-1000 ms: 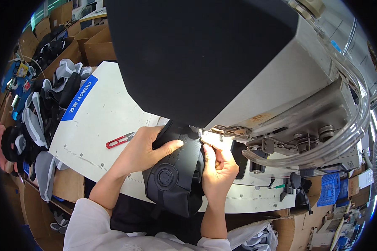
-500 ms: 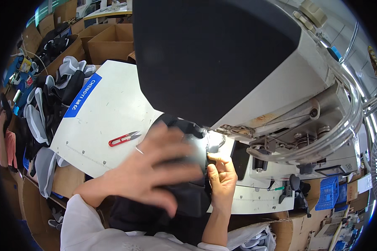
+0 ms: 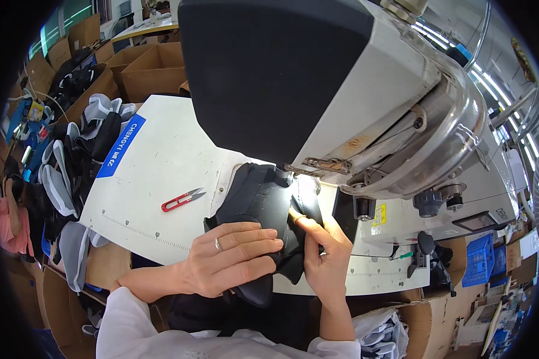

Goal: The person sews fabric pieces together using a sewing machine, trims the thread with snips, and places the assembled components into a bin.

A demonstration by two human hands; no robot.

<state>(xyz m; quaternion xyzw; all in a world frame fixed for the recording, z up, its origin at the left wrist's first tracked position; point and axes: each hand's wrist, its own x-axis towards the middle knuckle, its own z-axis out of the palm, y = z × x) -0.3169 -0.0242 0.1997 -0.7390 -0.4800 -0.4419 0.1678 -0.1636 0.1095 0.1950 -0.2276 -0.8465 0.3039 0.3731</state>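
Observation:
A black fabric piece (image 3: 251, 194) lies under the head of a sewing machine (image 3: 335, 128), lit by a bright lamp near the needle area. My left hand (image 3: 230, 260), with a ring on one finger, lies over the near left part of the fabric, its fingers close together and curved around it; its thumb is hidden. On the right side my right hand (image 3: 326, 257) pinches the fabric's edge between thumb and forefinger, just below the lit spot. Red-handled thread snips (image 3: 182, 200) rest on the white table (image 3: 147, 179) left of the fabric.
Grey and black sewn pieces (image 3: 60, 179) are heaped beyond the table's left edge. Cardboard boxes (image 3: 153, 72) stand at the far left. An open box (image 3: 416, 329) with grey pieces sits at the lower right, and a blue crate (image 3: 479, 260) beyond it.
My left hand, blurred and spread above the fabric before, has come down onto it and closed around it. My right hand keeps its pinch at the edge. The whole view has shifted slightly.

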